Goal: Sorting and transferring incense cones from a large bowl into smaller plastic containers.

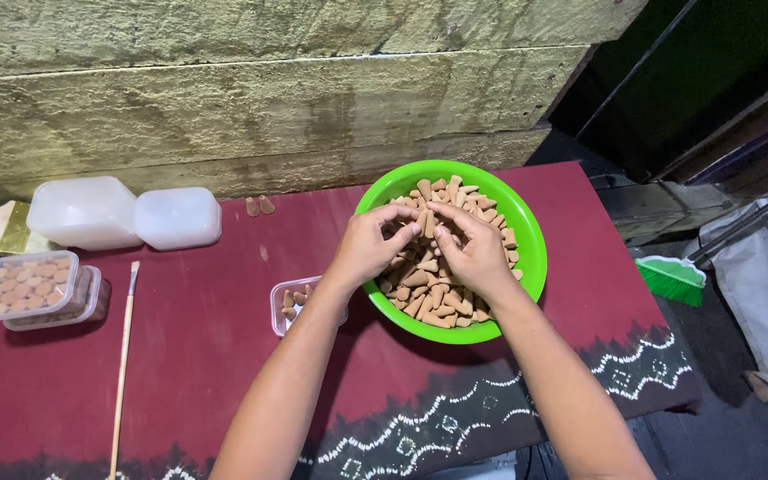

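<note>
Both hands over green bowl [526, 267] full of brown cones [420, 284] on red cloth [197, 356]. Left hand [368, 244] and right hand [473, 249] curled, fingertips pinching one cone [428, 222] between them. Small clear tub [288, 302], partly filled, just left of bowl.

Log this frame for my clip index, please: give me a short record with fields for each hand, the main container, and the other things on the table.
left hand: over the round green plastic bowl, fingertips pinching a cone
right hand: over the bowl, fingertips meeting the left's
bowl contents: tan cone-shaped pieces
beside bowl: small clear plastic tray partly filled with cones
far left: stacked clear tubs of cones, white lidded boxes, thin wooden stick
surface: dark red patterned cloth
</note>
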